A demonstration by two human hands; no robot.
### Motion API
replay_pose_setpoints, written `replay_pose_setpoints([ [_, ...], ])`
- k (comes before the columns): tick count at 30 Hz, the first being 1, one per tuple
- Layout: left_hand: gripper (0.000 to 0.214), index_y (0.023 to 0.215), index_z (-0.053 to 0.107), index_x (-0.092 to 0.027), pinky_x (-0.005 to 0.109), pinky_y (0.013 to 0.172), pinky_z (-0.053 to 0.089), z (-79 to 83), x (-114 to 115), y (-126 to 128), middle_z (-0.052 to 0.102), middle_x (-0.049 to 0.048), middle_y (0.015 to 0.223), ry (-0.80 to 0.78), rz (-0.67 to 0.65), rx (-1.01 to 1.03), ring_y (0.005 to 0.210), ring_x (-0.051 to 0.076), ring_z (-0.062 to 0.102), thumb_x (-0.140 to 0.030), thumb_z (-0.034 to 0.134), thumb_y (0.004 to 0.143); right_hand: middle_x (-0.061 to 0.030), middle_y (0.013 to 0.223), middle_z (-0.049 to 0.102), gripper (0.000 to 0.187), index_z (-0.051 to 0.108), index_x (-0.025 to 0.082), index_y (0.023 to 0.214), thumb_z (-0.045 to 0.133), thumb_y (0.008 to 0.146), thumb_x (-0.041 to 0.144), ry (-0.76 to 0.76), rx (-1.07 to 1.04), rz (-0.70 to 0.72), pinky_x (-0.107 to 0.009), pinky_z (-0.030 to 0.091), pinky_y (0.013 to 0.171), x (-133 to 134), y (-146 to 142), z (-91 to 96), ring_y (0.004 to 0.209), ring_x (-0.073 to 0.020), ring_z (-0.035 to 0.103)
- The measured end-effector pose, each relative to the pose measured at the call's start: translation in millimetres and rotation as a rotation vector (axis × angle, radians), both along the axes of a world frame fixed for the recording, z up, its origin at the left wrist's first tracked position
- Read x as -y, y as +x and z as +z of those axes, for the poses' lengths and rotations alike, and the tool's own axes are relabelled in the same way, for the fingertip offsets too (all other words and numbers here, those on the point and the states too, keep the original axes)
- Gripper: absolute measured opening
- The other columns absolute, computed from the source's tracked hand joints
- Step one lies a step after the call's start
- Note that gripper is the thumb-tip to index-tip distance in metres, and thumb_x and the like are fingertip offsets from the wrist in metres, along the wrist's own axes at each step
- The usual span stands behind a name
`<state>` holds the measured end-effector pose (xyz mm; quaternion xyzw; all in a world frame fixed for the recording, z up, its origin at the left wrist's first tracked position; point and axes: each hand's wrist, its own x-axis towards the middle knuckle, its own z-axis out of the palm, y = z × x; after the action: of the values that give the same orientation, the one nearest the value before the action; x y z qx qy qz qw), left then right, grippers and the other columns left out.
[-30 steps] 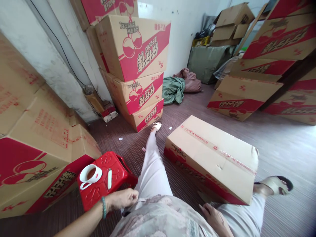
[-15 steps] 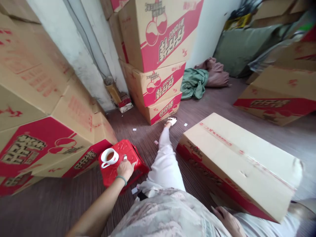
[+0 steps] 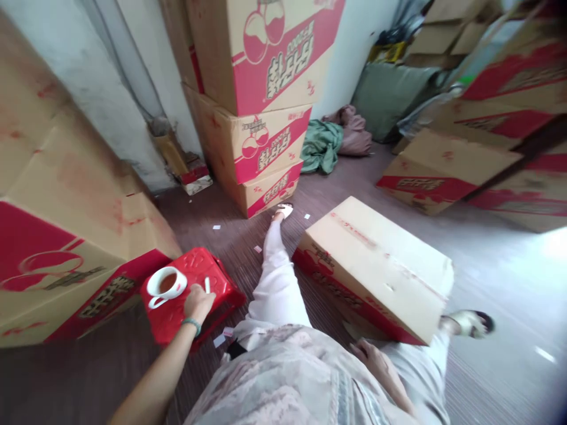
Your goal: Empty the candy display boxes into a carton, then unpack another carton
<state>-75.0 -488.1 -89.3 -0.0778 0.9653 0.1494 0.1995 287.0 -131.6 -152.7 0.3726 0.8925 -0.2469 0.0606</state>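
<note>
My left hand [image 3: 198, 304] is over the red plastic stool [image 3: 195, 260], its fingers closed around a small white stick-like object [image 3: 207, 285] that pokes out between finger and thumb. Left of that hand, a white mug [image 3: 177, 284] with brown liquid stands upright on the stool. My right hand [image 3: 376, 363] rests by my right thigh, close to the near side of a taped carton [image 3: 376, 248]. Its fingers look loosely apart, with nothing visible in them. The carton lies on the floor between my legs.
Printed cartons [image 3: 266, 136] are stacked ahead, with more cartons [image 3: 66, 236] at left and others [image 3: 425, 171] at right. Green cloth [image 3: 322, 144] and brownish sacking [image 3: 352, 131] lie by the wall. Small paper scraps [image 3: 217, 227] dot the floor.
The view has swung right, so everything sits further left and my right foot shows. The white object now stands more upright in my left hand, which stays over the stool.
</note>
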Motion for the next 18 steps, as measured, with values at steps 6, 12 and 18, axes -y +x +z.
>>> replay_pose_setpoints([
  [6, 0.025, 0.087, 0.057, -0.02, 0.035, 0.068, 0.047, 5.5, -2.3, 2.2, 0.073, 0.014, 0.092, 0.268, -0.107, -0.097, 0.082, 0.03, 0.069, -0.043, 0.052, 0.079, -0.0015, 0.059, 0.057, 0.024, 0.047, 0.021, 0.058, 0.057, 0.076, 0.033, -0.051, 0.126, 0.051, -0.031, 0.04, 0.064, -0.5, -20.3, 47.9, 0.067, -0.0222, 0.062],
  [12, 0.043, 0.092, 0.058, -0.02, 0.029, 0.06, 0.049, 91.3, -82.7, 0.9, 0.068, 0.0019, 0.074, 0.958, -0.121, -0.159, 0.064, 0.02, 0.064, -0.055, 0.065, 0.067, -0.0027, 0.076, 0.066, 0.022, 0.065, 0.021, 0.078, 0.057, 0.085, 0.04, -0.107, 0.0, 0.133, -0.029, 0.038, 0.068, 12.9, -74.2, 100.6, 0.074, -0.0164, 0.058],
  [18, 0.032, 0.086, 0.063, -0.017, 0.025, 0.058, 0.046, 173.0, -209.2, 56.7, 0.066, 0.001, 0.069, 1.136, -0.817, 0.254, 0.063, 0.016, 0.06, -0.046, 0.066, 0.072, -0.0033, 0.091, 0.064, 0.048, 0.064, 0.021, 0.1, 0.038, 0.094, 0.061, -0.475, -0.559, -0.049, -0.028, 0.044, 0.076, 24.1, -107.6, 191.9, 0.083, -0.0152, 0.057],
])
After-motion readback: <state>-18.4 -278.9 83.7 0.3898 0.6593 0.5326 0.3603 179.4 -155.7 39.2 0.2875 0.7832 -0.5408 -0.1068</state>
